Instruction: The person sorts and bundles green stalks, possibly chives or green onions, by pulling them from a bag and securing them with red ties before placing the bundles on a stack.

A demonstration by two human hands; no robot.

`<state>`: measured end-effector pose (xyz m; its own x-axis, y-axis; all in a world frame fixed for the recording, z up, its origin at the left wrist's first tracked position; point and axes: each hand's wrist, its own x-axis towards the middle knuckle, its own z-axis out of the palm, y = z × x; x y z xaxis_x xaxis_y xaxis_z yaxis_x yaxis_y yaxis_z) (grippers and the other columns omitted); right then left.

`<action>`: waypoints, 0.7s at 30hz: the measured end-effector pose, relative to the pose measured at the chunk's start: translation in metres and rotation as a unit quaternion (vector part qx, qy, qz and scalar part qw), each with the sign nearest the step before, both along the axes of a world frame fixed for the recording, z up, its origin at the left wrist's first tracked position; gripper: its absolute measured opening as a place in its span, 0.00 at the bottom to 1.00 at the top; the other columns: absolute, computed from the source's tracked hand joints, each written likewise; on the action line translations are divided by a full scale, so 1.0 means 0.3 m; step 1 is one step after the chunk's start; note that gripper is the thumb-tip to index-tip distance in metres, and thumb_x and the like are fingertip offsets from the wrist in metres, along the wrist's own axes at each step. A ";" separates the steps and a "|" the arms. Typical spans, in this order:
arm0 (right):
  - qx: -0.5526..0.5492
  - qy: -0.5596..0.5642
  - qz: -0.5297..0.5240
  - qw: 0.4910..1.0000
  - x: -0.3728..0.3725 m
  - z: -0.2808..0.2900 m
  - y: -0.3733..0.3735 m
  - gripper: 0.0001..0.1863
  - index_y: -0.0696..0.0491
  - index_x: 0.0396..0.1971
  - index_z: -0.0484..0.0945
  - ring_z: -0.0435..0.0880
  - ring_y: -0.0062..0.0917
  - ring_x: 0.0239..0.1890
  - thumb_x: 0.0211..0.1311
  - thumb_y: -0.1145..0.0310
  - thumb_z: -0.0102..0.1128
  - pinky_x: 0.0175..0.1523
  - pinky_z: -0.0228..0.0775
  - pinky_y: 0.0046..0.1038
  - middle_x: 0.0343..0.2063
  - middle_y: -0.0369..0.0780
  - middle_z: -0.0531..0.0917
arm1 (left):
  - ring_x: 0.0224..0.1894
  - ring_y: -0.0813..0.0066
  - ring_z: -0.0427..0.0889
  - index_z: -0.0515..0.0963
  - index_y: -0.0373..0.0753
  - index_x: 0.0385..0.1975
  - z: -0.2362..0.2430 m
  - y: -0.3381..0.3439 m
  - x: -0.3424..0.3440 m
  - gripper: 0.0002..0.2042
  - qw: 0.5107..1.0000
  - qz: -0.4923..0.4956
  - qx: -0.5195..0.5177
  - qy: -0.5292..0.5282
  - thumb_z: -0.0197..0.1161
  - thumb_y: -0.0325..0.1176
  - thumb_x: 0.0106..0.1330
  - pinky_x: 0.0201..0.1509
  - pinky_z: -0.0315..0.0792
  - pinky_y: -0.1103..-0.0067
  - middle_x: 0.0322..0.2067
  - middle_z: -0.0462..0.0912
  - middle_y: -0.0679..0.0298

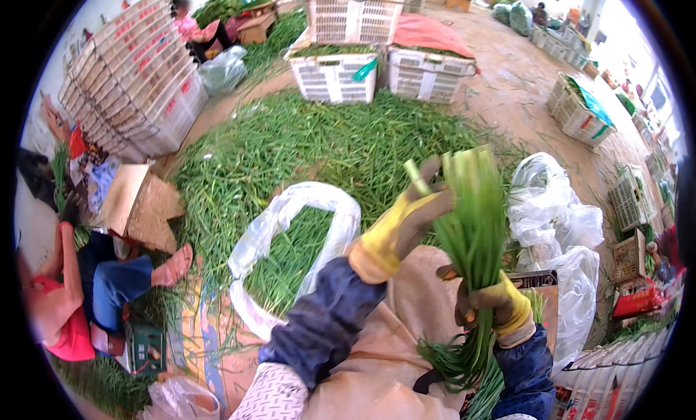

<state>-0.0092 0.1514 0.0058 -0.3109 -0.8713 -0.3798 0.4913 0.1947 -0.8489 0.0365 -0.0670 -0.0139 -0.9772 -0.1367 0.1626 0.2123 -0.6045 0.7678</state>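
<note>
Bright daylight, upper-right glare, motion-blurred green bunch (473, 213), bent edges

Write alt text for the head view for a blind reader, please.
A yellow-gloved right hand grips an upright bunch of long green stalks, the gloved left hand raised beside it. Loose greens lie heaped behind an open plastic bag, white crates farther back; a person sits at left.

Lap (391, 355): head camera above it, facing down and forward.
Held greens (475, 224): close to the camera, toward the lap's right.
White crates (335, 81): far beyond the lap.
</note>
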 end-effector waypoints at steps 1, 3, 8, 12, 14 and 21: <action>0.048 0.003 0.015 0.999 0.028 0.001 -0.018 0.27 0.66 0.47 0.72 0.76 0.21 0.19 0.43 0.72 0.62 0.26 0.69 0.23 0.17 0.37 0.77 | 0.48 0.67 0.78 0.61 0.39 0.62 -0.022 -0.008 -0.048 0.26 0.997 -0.055 0.057 0.011 0.58 0.34 0.65 0.50 0.73 0.72 0.47 0.76 0.59; 0.050 -0.012 0.007 0.999 0.057 -0.039 -0.029 0.24 0.65 0.45 0.74 0.76 0.19 0.20 0.44 0.73 0.62 0.27 0.68 0.21 0.19 0.37 0.77 | 0.41 0.68 0.81 0.65 0.37 0.58 -0.034 -0.001 -0.059 0.24 0.996 -0.058 0.064 0.018 0.59 0.28 0.61 0.44 0.77 0.73 0.42 0.78 0.59; 0.047 -0.086 -0.039 0.994 0.110 -0.080 -0.055 0.24 0.63 0.47 0.73 0.74 0.19 0.17 0.46 0.74 0.62 0.22 0.68 0.22 0.17 0.36 0.76 | 0.32 0.70 0.82 0.72 0.34 0.51 -0.116 -0.012 -0.063 0.18 0.992 0.070 0.089 -0.049 0.59 0.25 0.59 0.39 0.78 0.74 0.33 0.81 0.60; 0.088 -0.078 -0.045 0.992 0.119 -0.068 -0.016 0.26 0.64 0.46 0.74 0.72 0.22 0.12 0.41 0.75 0.62 0.18 0.64 0.23 0.16 0.38 0.75 | 0.26 0.75 0.76 0.76 0.32 0.39 -0.121 -0.137 -0.100 0.10 0.963 0.260 -0.072 -0.018 0.58 0.27 0.58 0.32 0.71 0.81 0.27 0.78 0.64; 0.098 -0.099 -0.022 0.990 0.166 -0.058 0.000 0.27 0.64 0.45 0.74 0.71 0.23 0.11 0.37 0.77 0.60 0.18 0.64 0.24 0.15 0.40 0.75 | 0.21 0.74 0.70 0.72 0.32 0.34 -0.201 -0.364 -0.085 0.07 0.879 0.390 -0.249 0.115 0.55 0.28 0.59 0.28 0.67 0.79 0.20 0.72 0.65; 0.033 -0.109 -0.064 0.991 0.170 -0.059 -0.007 0.32 0.67 0.49 0.70 0.68 0.22 0.09 0.39 0.69 0.66 0.18 0.64 0.26 0.12 0.39 0.75 | 0.46 0.53 0.79 0.67 0.42 0.57 -0.272 -0.215 0.104 0.37 0.990 0.095 0.095 -0.034 0.42 0.70 0.61 0.52 0.73 0.61 0.47 0.78 0.52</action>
